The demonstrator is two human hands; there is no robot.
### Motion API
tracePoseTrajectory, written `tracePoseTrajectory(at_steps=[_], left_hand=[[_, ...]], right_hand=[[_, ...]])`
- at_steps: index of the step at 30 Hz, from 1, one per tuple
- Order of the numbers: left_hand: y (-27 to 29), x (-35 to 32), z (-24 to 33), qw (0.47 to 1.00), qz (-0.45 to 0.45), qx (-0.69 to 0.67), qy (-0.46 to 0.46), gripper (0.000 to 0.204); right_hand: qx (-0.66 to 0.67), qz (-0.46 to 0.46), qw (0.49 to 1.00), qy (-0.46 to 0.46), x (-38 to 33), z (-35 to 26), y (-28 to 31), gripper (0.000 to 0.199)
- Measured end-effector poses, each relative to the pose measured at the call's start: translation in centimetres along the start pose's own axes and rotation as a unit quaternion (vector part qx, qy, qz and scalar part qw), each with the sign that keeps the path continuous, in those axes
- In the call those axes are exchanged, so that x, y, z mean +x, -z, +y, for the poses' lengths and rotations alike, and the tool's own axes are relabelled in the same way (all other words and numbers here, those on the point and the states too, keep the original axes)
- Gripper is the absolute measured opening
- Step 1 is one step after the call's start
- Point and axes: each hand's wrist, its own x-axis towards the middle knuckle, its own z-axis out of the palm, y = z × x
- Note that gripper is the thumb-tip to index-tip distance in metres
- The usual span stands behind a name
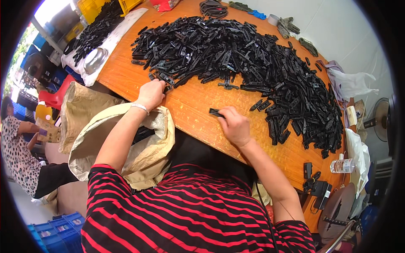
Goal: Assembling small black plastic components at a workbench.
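Observation:
A large heap of black plastic parts, long and narrow with slotted bodies, is spread in an arc over the orange wooden table. My right hand pinches one small black plastic part just above the tabletop, on the near side of the heap. At the table's left edge, my left hand has its fingers closed beside a few loose parts; what lies under the fingertips is mostly hidden. Below my left forearm an open woven sack hangs against the table edge, with some black parts inside.
Another sack stands at the left, near a red chair. A metal bowl sits by a second pile of black parts. At right are a plastic bottle, a power adapter and a fan. Another person holds a box.

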Motion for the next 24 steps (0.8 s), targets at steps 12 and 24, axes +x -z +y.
tracePoseTrajectory(at_steps=[12,24], left_hand=[[0.7,-2.8,11.2,0.669,-0.039,-0.741,0.041,0.048],[0.1,-2.2,12.6,0.7,-0.133,-0.7,0.05,0.02]], right_hand=[[0.121,0.046,0.989,-0.077,2.0,-3.7,-0.1,0.026],[0.405,-0.042,0.852,-0.329,3.2,-2.1,1.8,0.017]])
